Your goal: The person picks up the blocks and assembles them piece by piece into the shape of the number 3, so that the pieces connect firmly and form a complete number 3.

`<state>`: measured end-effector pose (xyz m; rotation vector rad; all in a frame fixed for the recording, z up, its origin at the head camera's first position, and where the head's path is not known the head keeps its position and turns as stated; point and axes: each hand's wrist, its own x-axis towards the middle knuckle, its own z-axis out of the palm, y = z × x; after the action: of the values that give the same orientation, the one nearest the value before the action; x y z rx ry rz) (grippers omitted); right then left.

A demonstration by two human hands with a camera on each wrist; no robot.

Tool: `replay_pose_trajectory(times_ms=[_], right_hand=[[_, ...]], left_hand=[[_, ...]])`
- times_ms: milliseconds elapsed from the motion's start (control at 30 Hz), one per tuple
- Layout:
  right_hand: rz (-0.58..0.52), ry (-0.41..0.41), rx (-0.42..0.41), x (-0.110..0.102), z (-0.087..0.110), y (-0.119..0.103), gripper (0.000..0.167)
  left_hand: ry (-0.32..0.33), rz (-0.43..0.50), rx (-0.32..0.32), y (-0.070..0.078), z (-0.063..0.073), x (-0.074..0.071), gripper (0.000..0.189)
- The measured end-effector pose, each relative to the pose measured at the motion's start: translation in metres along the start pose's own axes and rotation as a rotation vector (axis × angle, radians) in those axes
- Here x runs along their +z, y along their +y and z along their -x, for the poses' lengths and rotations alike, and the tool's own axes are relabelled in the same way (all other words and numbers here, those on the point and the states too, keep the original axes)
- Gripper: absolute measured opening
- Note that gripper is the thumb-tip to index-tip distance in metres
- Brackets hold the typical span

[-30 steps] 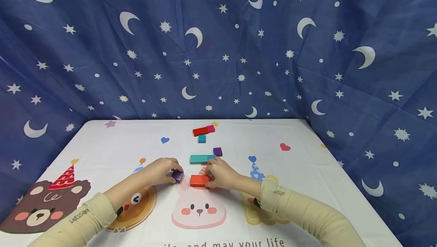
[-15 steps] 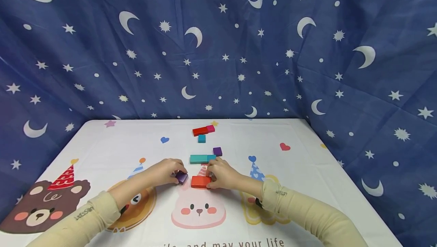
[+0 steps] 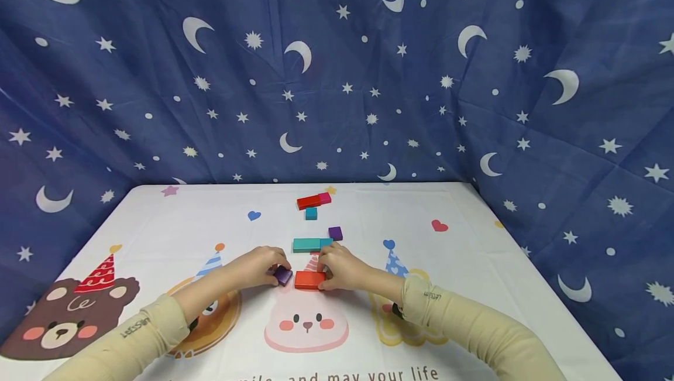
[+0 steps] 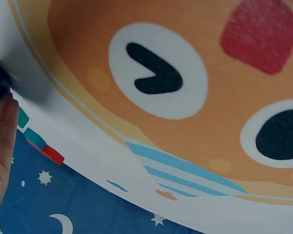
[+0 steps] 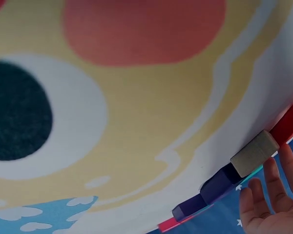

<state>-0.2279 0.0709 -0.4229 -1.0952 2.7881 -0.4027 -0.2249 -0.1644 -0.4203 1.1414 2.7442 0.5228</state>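
My left hand (image 3: 263, 267) pinches a purple block (image 3: 283, 276) between thumb and fingers, close over the cloth and angled. In the left wrist view this block is a dark patch at the left edge, partly hidden by the fingers. To its right, my right hand (image 3: 343, 268) grips an orange-red block (image 3: 308, 280) near its right end, thumb at the front and fingers behind. A small gap lies between the purple and orange-red blocks. In the right wrist view a grey-beige block (image 5: 255, 153) adjoins the red block beside the fingers; from the head view the hand covers it.
Behind the hands lie a teal block (image 3: 306, 245) and a blue block (image 3: 326, 243) end to end. Farther back are another purple block (image 3: 335, 233), a small teal block (image 3: 311, 213), and a red block (image 3: 308, 202) against a pink one (image 3: 325, 198). A starry curtain (image 3: 337, 76) hangs behind.
My left hand has moved right with the purple block, nearing the orange-red block. The right hand and its block shifted very slightly toward me and to the right, then stayed still.
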Motion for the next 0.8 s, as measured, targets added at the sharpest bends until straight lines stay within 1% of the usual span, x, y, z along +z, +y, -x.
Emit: replay_pose_trajectory(times_ms=[333,500,667,800], right_hand=[[0.027,-0.002,-0.045,-0.0015,-0.0025,0.0014,0.022],[0.03,-0.009,-0.059,-0.0028,-0.0027,-0.0002,0.022],[0.037,-0.022,-0.047,-0.0034,-0.0047,-0.001,0.02],[0.036,-0.052,-0.035,-0.0045,-0.0074,-0.0031,0.02]], left_hand=[[-0.023,0.051,-0.023,0.0014,-0.004,0.0028,0.029],[-0.023,0.055,-0.025,0.0019,-0.004,0.0037,0.028],[-0.019,0.048,-0.012,0.0012,-0.0062,0.004,0.027],[-0.026,0.048,-0.009,0.0007,-0.0079,0.0044,0.027]])
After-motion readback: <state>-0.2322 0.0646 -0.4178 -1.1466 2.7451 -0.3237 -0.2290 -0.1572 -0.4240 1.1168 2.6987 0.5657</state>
